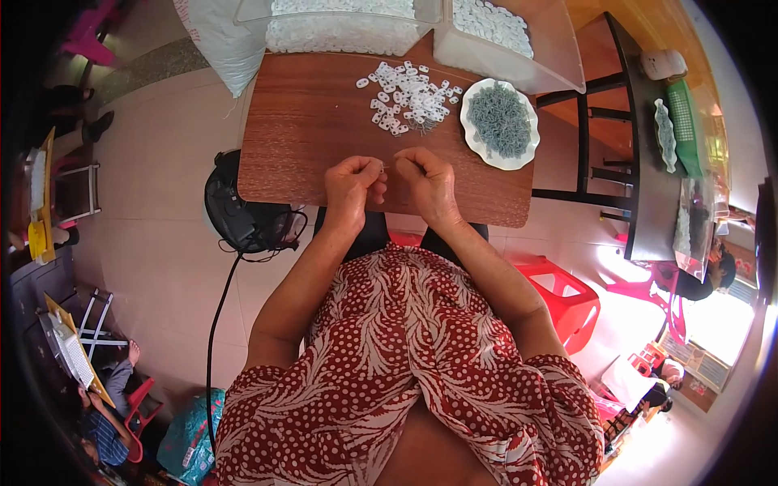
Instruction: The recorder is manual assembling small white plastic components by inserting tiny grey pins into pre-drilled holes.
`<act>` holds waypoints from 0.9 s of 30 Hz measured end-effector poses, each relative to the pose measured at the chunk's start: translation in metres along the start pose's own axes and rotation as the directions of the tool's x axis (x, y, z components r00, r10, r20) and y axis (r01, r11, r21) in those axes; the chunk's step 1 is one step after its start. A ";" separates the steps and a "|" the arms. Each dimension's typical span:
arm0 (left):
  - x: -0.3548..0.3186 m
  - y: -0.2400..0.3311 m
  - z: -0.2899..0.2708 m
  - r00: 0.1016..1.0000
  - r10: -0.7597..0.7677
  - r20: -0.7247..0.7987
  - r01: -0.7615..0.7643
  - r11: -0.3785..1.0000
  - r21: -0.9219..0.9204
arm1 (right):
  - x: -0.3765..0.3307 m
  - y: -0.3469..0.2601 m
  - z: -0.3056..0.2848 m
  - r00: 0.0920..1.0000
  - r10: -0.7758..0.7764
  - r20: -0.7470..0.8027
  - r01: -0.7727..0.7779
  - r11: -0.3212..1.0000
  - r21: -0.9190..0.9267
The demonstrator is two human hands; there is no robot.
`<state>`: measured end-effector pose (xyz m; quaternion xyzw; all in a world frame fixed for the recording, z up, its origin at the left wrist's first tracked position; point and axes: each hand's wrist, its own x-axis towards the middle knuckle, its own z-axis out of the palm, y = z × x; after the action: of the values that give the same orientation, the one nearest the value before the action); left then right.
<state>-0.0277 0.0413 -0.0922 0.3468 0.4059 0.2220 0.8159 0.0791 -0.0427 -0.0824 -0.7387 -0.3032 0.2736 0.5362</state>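
Both hands are over the near edge of a brown wood-grain table [300, 121]. My left hand [353, 188] is closed, thumb against the fingers, with a tiny glint at the tips that is too small to name. Just beside it, my right hand [431, 185] is curled in a pinch, and whatever it may hold is hidden. Beyond the hands lies a loose pile of small white plastic pieces with holes [415, 95], with a few grey screws [423, 126] at its near side. A white wavy-rimmed plate [506, 163] heaped with small grey screws [499, 121] stands to the right.
Two clear plastic bins [340, 40] [559, 77] of white pieces stand at the table's far side, beside a white sack [223, 49]. A black bag [231, 202] is by the left edge. A red stool [571, 304] stands at right. Other people sit farther off.
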 end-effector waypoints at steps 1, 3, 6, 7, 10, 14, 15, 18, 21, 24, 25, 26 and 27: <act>0.004 -0.001 -0.004 1.000 0.001 -0.002 -0.001 1.000 -0.002 | 0.007 0.004 -0.002 0.997 -0.061 -0.046 0.058 0.996 -0.061; 0.010 -0.001 -0.012 1.000 -0.005 -0.011 0.005 0.999 -0.038 | 0.019 0.012 -0.007 0.989 -0.121 -0.089 0.110 0.986 -0.125; 0.013 0.000 -0.017 1.000 -0.017 -0.025 0.016 0.998 -0.064 | 0.039 0.024 -0.012 0.988 -0.094 -0.121 0.068 0.978 -0.198; 0.014 0.000 -0.018 1.000 -0.015 -0.025 0.014 0.998 -0.066 | 0.045 0.029 -0.011 0.986 -0.107 -0.128 0.071 0.963 -0.259; 0.018 -0.003 -0.024 0.999 -0.018 -0.040 0.014 0.996 -0.089 | 0.063 0.030 -0.005 0.971 -0.210 -0.114 0.152 0.910 -0.386; 0.022 -0.004 -0.029 0.999 -0.018 -0.040 0.013 0.994 -0.107 | 0.091 0.031 0.009 0.887 -0.460 -0.033 0.354 0.727 -0.589; 0.023 -0.004 -0.030 0.999 -0.017 -0.039 0.013 0.994 -0.110 | 0.098 0.033 0.012 0.888 -0.459 -0.033 0.354 0.727 -0.588; 0.023 -0.002 -0.032 0.999 -0.012 -0.033 0.008 0.994 -0.111 | 0.114 0.036 0.020 0.870 -0.491 0.049 0.384 0.611 -0.693; 0.024 -0.003 -0.034 0.998 -0.031 -0.048 0.026 0.994 -0.105 | 0.125 0.038 0.026 0.869 -0.470 0.153 0.408 0.507 -0.759; 0.025 0.000 -0.034 0.999 -0.020 -0.042 0.016 0.995 -0.103 | 0.133 0.036 0.031 0.835 -0.501 0.226 0.474 0.449 -0.757; 0.025 0.001 -0.034 0.999 -0.024 -0.045 0.019 0.994 -0.104 | 0.136 0.035 0.031 0.823 -0.502 0.266 0.498 0.413 -0.762; 0.026 0.004 -0.034 0.999 -0.030 -0.043 0.026 0.995 -0.092 | 0.138 0.032 0.032 0.809 -0.502 0.305 0.522 0.377 -0.765; 0.026 0.005 -0.034 0.999 -0.036 -0.040 0.033 0.996 -0.080 | 0.140 0.031 0.033 0.810 -0.500 0.307 0.523 0.378 -0.764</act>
<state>-0.0414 0.0741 -0.1167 0.3026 0.4195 0.2308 0.8241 0.1532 0.0743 -0.1325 -0.7656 -0.6130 -0.0697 0.1822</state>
